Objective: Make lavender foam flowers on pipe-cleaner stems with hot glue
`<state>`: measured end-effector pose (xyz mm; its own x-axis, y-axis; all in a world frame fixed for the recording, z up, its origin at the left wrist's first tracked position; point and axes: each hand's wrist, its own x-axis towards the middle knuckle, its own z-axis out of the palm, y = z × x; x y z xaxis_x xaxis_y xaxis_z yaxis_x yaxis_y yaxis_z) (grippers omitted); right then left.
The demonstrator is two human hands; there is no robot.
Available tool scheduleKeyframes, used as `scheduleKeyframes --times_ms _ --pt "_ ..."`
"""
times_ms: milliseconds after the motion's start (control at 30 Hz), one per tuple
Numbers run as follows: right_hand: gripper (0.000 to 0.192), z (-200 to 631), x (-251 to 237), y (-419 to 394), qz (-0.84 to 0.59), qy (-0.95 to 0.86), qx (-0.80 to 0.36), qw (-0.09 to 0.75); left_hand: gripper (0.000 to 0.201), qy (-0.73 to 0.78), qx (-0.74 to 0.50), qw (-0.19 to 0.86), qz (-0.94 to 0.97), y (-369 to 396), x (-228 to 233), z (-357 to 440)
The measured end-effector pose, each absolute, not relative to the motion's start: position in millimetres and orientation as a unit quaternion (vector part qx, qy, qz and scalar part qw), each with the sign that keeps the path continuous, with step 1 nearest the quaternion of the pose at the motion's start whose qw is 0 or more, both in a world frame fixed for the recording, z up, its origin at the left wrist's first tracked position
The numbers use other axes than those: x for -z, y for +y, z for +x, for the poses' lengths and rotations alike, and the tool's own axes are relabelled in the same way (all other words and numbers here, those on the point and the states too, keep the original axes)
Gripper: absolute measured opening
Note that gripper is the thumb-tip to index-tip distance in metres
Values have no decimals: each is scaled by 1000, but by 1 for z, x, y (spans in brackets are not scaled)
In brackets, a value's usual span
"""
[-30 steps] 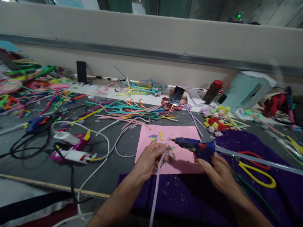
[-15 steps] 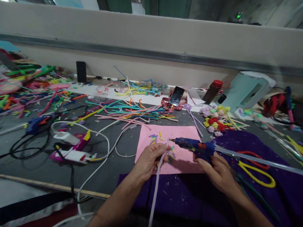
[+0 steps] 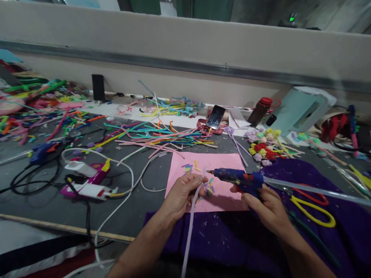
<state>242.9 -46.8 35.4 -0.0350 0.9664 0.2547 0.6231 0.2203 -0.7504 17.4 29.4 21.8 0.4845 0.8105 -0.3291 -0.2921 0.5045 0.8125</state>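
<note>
left hand [image 3: 182, 193] pinches lilac stem [image 3: 189, 224], end cropped | right hand [image 3: 268, 206] grips glue gun [image 3: 239, 178]

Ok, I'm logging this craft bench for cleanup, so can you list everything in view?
glue gun: one, blue, held over the pink sheet
pipe cleaner: one, pale lilac, in left hand
pink sheet: one, pink, bench centre
cut bits: several, mixed colours, on the sheet
pipe cleaner pile: many, mixed colours, behind the sheet
scissors: one pair, red and yellow handles, on the purple cloth
purple cloth: one, right
phone: one, dark, back centre
bottle: one, dark with red cap, back right
second glue gun: one, blue, left
left hand: holds the pipe cleaner
right hand: grips the glue gun
</note>
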Motion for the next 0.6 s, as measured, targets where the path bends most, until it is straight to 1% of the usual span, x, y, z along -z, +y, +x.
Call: scheduleKeyframes --times_ms 133,200,267,333,433,500,600 --pt "23 248 -34 -42 -638 -585 -241 439 21 370 -398 774 325 32 -26 16" --pt "23 251 -32 -35 -661 -554 -241 445 21 380 -406 766 322 33 -28 15" --pt "20 252 -29 -26 -662 -537 -267 450 22 386 -415 756 327 33 -30 14" --pt "29 254 -24 -16 -648 -515 -305 471 23 386 -423 749 334 34 -30 13" --pt "47 259 -13 -5 -649 -480 -325 492 23 380 -436 740 343 36 -29 10" --pt "53 263 -8 -3 -674 -474 -302 479 23 376 -444 736 345 37 -29 8" --pt "57 269 -2 -3 -727 -480 -234 431 22 380 -447 732 345 36 -29 4"
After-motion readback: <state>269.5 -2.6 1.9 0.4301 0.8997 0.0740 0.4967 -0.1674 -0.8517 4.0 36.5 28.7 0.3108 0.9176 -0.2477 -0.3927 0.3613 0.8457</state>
